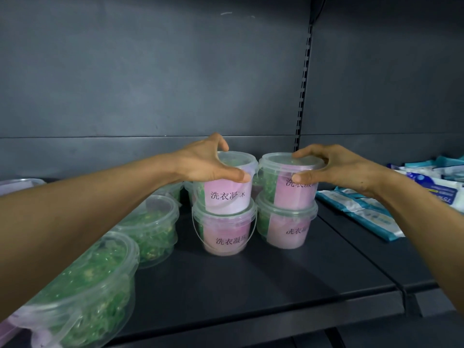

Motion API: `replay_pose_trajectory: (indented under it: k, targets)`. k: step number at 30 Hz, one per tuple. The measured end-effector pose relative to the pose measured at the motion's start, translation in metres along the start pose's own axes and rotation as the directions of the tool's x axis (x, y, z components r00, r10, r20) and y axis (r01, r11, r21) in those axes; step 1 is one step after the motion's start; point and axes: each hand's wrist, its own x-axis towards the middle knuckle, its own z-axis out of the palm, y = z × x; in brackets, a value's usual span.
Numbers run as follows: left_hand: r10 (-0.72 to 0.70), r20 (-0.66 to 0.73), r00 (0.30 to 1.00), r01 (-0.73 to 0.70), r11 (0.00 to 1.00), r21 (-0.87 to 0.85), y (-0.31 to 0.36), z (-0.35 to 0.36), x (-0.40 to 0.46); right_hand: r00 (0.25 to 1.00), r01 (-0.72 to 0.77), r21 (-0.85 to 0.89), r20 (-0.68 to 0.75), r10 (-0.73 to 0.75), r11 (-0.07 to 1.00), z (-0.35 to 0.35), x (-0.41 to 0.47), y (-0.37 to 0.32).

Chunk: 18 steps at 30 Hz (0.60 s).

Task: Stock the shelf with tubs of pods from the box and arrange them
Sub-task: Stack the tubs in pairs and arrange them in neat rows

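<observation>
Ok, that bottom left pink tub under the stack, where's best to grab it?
By its sides under the rim, coming from the front. The bottom left tub carries the tub that the left hand grips, so its lid is covered; the thin bail handle hangs loose.

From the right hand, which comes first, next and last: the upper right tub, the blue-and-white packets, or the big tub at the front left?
1. Upper right tub, in the right hand.
2. Blue-and-white packets, to its right.
3. Front-left tub, far left, nearest the camera.
</observation>
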Motion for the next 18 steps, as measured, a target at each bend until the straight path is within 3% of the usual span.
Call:
replay_pose_trajectory:
  k: [12, 18]
  targets:
    - [-0.021, 0.001, 1.000, 0.021, 0.999, 0.038, 0.001, 0.000, 0.000, 0.996, -0.017, -0.006, -0.085, 0.016, 1.000, 0.005, 0.003, 0.001]
    - [-0.016, -0.003, 1.000, 0.016, 0.993, -0.119, 0.002, 0.001, -0.014, 0.996, -0.007, 0.047, -0.093, 0.012, 0.999, 0.011, -0.004, 0.002]
